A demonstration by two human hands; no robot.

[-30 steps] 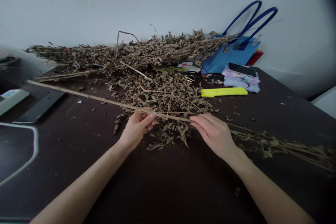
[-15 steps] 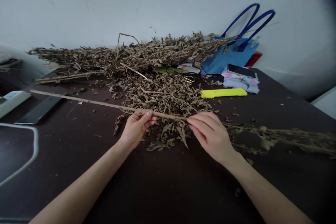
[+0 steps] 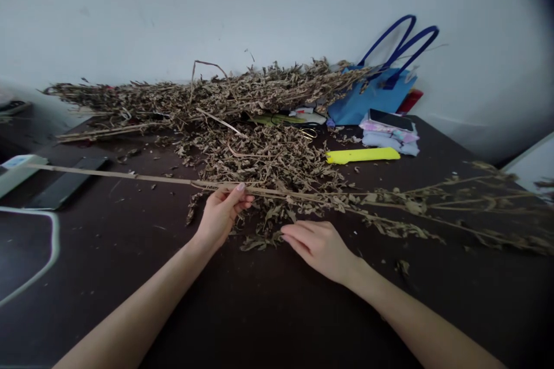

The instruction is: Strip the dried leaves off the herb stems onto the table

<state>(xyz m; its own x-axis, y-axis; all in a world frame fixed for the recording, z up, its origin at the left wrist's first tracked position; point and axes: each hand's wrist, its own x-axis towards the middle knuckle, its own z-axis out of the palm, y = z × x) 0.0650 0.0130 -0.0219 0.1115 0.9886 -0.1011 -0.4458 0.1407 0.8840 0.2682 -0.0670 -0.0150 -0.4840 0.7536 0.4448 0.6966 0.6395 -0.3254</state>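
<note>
Since the earlier frame, our right hand (image 3: 318, 248) has come off the dried stalk (image 3: 162, 179) and dropped nearer to us, while the stalk's left end has slid leftward.

From the head view, our left hand (image 3: 225, 213) pinches the stalk between thumb and fingers, the bare length running off to its left, across a black slab (image 3: 71, 181). Leafy branches (image 3: 415, 206) spread out on its right, passing beyond our right hand, apart from it. That hand's fingers are bunched close together at the near edge of the loose leaves (image 3: 268, 155); we cannot tell whether they grip one. Behind the leaves on the bench (image 3: 259, 323) lies a long leafy bundle (image 3: 259, 89).
</note>
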